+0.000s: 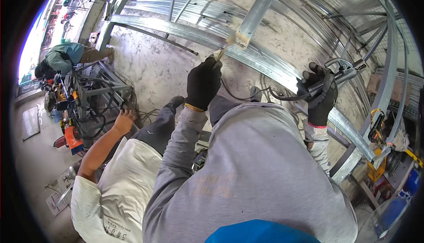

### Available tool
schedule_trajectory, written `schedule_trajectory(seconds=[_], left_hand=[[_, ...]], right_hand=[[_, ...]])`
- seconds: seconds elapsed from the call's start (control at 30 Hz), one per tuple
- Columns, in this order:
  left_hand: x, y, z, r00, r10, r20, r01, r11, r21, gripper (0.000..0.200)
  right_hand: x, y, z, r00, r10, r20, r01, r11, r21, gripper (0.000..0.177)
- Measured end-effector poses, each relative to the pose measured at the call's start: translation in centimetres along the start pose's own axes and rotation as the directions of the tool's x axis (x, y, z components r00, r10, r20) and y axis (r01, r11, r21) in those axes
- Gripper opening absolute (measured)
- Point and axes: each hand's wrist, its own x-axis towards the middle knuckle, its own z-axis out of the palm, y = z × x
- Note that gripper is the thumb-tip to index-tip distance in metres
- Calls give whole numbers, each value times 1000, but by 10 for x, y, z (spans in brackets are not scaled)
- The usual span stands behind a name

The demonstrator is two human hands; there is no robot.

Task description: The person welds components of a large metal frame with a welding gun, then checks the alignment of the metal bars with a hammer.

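My left hand (203, 84), in a black glove, is closed round the handle of a small brush (224, 48). The brush's tip is at the end of a galvanized square tube (260, 11), where it meets a long metal beam (176, 27). On the right, my gloved right hand (319, 88) holds a metal welding clamp (346, 73), with its fingers curled round the handle. A black cable (287, 97) runs from that handle toward the left.
A person in a white shirt (126, 181) is close on the left, one hand near a metal frame (106, 90). Another person (64, 57) bends at the far left. Metal rods (201, 9) lie beyond the beam. A yellow tool (376, 168) is at right.
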Motion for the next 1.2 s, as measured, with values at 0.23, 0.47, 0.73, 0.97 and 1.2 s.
schedule_trajectory(seconds=[0.23,0.47,0.73,0.97,1.2], left_hand=[[0,5,3,999,2,35,-3,1000,14,8],[-2,1,10,999,36,1,-36,999,-21,6],[1,7,9,1000,-9,24,9,1000,-15,5],[3,1,5,998,56,33,-56,998,17,3],[4,6,2,846,-476,239,525,670,-525,12]], right_hand=[[1,4,-9,998,-10,55,10,1000,-3,63],[2,7,-9,993,-80,87,83,996,-35,68],[-1,-1,-3,999,-15,49,20,995,-97,68],[-3,-3,1,998,-38,46,40,998,-57,57],[0,3,-4,991,-91,94,91,996,8,59]])
